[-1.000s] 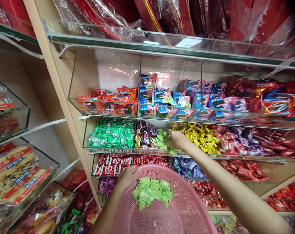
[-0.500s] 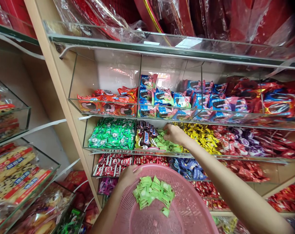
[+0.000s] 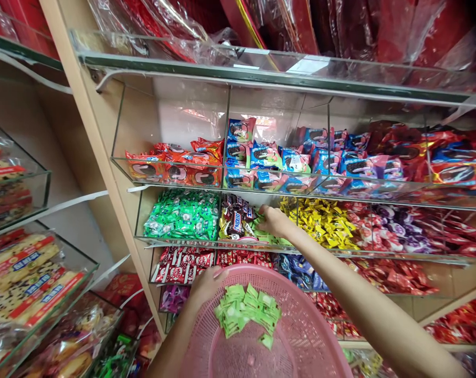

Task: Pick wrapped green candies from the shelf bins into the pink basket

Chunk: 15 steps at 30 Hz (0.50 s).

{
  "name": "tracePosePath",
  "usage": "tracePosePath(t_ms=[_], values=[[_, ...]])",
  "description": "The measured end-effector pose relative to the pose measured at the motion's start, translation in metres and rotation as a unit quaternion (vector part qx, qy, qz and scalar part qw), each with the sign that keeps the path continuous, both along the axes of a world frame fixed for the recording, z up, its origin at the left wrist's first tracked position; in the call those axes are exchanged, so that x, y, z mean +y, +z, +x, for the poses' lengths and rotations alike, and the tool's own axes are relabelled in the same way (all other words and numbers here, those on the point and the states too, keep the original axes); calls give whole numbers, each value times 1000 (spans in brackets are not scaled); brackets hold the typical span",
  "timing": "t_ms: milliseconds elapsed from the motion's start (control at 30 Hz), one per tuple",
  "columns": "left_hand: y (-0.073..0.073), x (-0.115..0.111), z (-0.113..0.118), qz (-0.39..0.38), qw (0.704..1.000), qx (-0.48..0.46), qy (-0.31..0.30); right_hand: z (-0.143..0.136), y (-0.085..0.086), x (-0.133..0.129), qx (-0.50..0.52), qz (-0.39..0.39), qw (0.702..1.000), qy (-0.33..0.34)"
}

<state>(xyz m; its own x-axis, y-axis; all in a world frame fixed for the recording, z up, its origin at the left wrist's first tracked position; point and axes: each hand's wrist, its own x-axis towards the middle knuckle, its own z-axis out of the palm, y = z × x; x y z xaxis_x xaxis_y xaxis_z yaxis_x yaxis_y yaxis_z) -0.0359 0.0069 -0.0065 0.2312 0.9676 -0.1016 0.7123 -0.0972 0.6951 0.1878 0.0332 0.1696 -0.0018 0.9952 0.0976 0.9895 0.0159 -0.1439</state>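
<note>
Head view: a pink perforated plastic basket [image 3: 300,336] (light-green wrapped candies [image 3: 247,311] piled inside) is gripped at its rim by the left hand [image 3: 206,286], while matching shelf candies [image 3: 267,236] are covered by the right hand [image 3: 274,220], fingers curled down onto them.

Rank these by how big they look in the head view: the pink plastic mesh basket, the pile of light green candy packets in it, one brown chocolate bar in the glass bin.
1. Pink plastic mesh basket, though nearest the camera.
2. Pile of light green candy packets.
3. Brown chocolate bar.
</note>
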Motion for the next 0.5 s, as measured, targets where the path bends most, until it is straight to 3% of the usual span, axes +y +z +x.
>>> tracePosePath(t_ms=[267,500], values=[[1,-1,0,6,1000,20,-9,13,13,3,27,10,999,24],[6,-1,3,7,999,50,-15,1,28,-5,-8,-63,995,79]])
